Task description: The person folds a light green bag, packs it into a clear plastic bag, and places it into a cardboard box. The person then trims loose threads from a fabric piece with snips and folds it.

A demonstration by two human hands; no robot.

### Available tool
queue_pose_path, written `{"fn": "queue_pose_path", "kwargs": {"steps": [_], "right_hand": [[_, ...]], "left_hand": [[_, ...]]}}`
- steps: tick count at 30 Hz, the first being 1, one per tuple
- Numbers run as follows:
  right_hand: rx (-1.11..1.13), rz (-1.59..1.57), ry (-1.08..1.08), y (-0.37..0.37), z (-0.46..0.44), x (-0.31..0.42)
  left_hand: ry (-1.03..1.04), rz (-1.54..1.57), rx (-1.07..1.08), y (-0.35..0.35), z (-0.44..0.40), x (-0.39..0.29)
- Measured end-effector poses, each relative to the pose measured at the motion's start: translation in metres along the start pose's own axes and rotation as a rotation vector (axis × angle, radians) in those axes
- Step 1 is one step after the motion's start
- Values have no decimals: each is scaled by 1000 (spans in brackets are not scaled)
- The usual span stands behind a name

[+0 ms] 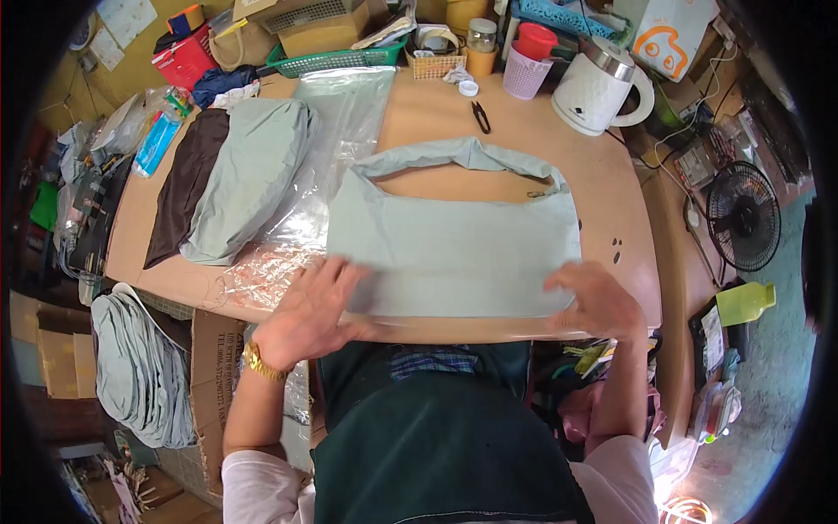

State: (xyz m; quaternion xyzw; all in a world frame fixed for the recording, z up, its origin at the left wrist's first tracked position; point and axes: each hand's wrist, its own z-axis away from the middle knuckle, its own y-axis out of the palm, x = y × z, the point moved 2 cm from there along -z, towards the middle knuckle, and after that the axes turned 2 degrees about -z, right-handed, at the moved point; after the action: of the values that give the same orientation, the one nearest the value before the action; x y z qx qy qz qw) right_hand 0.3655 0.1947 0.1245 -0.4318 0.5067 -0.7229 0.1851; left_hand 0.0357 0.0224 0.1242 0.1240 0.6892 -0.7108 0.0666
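Note:
A pale grey-green cloth piece (pixel 463 253) lies flat on the table in front of me, with a looped band of the same cloth curving above it. The table top shows through the loop. My left hand (pixel 316 301) is at the cloth's lower left corner, palm down, fingers spread and a little blurred. Over the lower right corner, my right hand (pixel 598 299) has its fingers bent and apart from the thumb. Neither hand visibly grips the cloth, though whether the fingertips touch it I cannot tell.
Clear plastic sheeting (pixel 336 166) lies left of the cloth, beside folded grey-green cloth (pixel 253 175) and dark brown cloth (pixel 188 183). Black thread snips (pixel 480 117) and a white kettle (pixel 598 87) are toward the back. A black fan (pixel 744 215) stands at the right.

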Motion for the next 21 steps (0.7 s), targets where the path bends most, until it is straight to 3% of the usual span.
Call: {"fn": "queue_pose_path", "kwargs": {"steps": [1,2,4,5,7,13,21], "right_hand": [[-108,-156,6,-7,-5,6],[-104,-153,1,3,-15,15],[-613,-2,89,31,-43,32],[-620,1,75,45,-52,35],[-468,246,255,76,-58,32],[-447,381,330,91,-56,25],[-261,255,322,98,-41,17]], "left_hand": [[-15,46,-133,-11,-9,-14],[-21,48,-136,-5,-20,-27],[-110,-57,-388,10,-42,-46],[-114,-64,-402,29,-49,-42],[-229,-143,-295,78,-63,-25],[-288,-83,-244,92,-64,-5],[-371,-49,-223,94,-39,-12]]}}
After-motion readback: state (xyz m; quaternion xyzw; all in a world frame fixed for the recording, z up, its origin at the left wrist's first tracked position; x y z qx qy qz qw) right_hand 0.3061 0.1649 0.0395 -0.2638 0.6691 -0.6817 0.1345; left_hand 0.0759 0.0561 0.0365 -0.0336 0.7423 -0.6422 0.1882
